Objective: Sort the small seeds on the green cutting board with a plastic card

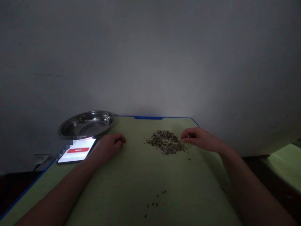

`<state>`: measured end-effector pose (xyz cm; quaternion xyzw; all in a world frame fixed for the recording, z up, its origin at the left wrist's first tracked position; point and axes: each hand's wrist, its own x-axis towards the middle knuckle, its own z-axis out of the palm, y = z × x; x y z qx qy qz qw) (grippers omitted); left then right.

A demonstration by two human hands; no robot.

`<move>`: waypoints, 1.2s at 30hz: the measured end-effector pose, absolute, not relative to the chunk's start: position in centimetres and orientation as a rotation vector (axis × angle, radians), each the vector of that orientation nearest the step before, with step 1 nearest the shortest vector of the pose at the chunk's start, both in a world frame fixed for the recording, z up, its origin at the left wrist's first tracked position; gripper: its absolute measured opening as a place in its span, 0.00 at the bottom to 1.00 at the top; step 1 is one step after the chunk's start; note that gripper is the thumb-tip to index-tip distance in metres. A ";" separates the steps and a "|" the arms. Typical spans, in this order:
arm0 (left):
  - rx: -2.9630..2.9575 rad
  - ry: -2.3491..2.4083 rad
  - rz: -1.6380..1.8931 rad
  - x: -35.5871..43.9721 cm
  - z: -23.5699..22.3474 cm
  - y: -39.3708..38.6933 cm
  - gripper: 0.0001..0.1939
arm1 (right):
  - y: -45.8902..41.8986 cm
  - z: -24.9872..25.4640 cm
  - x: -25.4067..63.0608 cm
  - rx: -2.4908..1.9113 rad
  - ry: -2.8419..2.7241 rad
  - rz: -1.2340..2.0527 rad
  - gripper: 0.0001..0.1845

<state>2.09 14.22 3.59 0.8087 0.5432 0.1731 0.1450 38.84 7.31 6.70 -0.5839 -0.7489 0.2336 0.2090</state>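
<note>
A loose pile of small dark seed-like grains (164,142) lies spread on the pale green table (131,175). At the pile's right edge, my right hand (197,138) has its thumb and forefinger pinched together; anything between the tips is too small to make out. My left hand (113,145) rests on the table left of the pile, apart from it, with its fingers curled in. What those fingers hold, if anything, is hidden. Several single grains (157,204) are scattered nearer to me.
A shiny metal bowl (110,121) stands at the table's back left. In front of it lies a phone (77,150) with a lit screen, beside my left wrist. A wall (150,62) rises behind the table's blue edge. Another pale surface (285,163) is at the far right.
</note>
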 end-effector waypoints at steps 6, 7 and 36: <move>2.325 1.558 0.471 2.1 3.7 14.1 0.16 | 6.8 6.3 41.7 -1.676 -2.194 1.095 0.09; 2.322 1.563 0.465 2.1 3.8 14.1 0.16 | 7.1 6.0 41.6 -1.675 -2.175 1.093 0.08; 2.334 1.520 0.559 1.9 3.9 13.6 0.15 | 14.5 5.0 22.9 -1.759 -2.018 0.375 0.09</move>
